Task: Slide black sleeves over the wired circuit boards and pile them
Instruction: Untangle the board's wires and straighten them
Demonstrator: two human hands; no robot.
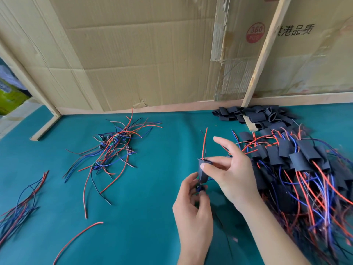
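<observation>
Above the teal table, my right hand (231, 175) pinches a black sleeve (202, 174) between thumb and fingers. A red wire (204, 143) and a dark one stick up out of the sleeve's top. Just below it, my left hand (193, 209) grips a small wired circuit board (199, 188) at the sleeve's lower end. A tangle of bare wired boards (114, 148) lies at the centre left. A large pile of sleeved boards (298, 169) spreads over the right side. Several empty black sleeves (254, 115) lie heaped at the back right.
Cardboard walls (143, 54) and a wooden rail close the back of the table. A wooden slat (263, 52) leans down into the sleeve heap. Loose wires (21, 205) lie at the left edge, and a single red wire (78, 240) at the front.
</observation>
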